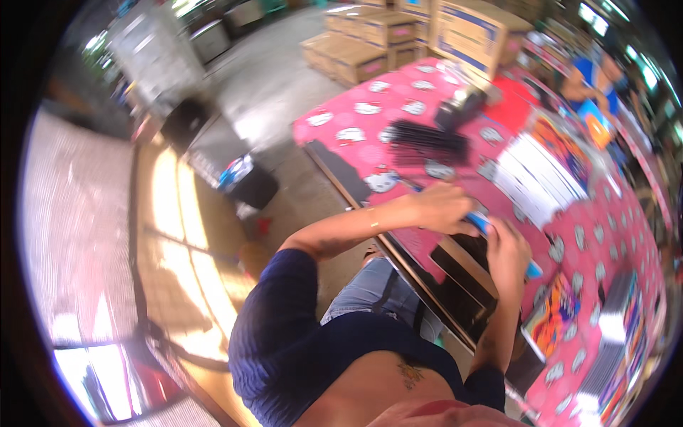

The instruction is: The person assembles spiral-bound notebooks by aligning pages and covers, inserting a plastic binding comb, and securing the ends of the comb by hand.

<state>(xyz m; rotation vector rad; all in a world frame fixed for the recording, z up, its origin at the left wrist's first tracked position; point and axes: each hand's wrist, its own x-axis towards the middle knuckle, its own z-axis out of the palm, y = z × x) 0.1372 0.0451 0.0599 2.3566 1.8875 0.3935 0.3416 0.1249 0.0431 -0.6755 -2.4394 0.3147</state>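
Over the near edge of the table, my left hand has its fingers closed at one end of a narrow blue item. My right hand grips the same item farther along, and its other end sticks out past that hand. Its exact kind is blurred and partly covered by my fingers. Just below my hands a dark, brown-edged open box or tray rests at the table's edge. Beyond my left hand lies a pile of thin black strips. A stack of white sheets sits to the far right of my hands.
A pink patterned cloth covers the table. Colourful printed packs and a dark stack lie at the right. Cardboard boxes stand at the back. Another person sits at the far right. A black bin stands left.
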